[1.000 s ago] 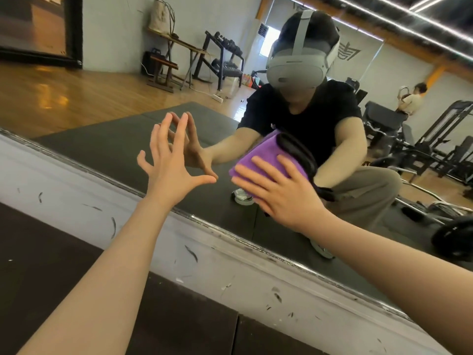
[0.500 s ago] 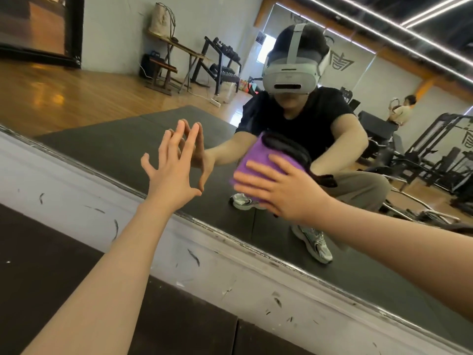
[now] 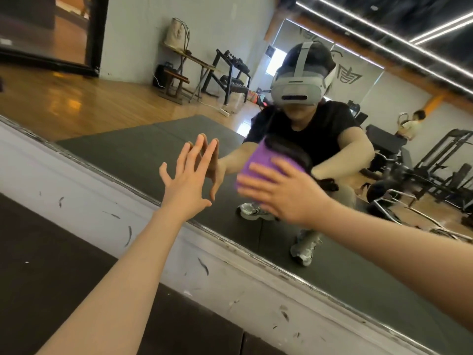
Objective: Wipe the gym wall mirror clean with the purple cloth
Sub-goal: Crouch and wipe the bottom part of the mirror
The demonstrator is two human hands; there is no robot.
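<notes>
Near the middle of the frame the left hand (image 3: 188,183) rests flat against the mirror (image 3: 143,103), fingers straight and held close together, thumb spread apart. Just right of it the right hand (image 3: 284,190) presses the purple cloth (image 3: 258,162) onto the glass with straight, spread fingers (this hand is blurred). Below the glass runs a scuffed white wall strip (image 3: 97,201).
</notes>
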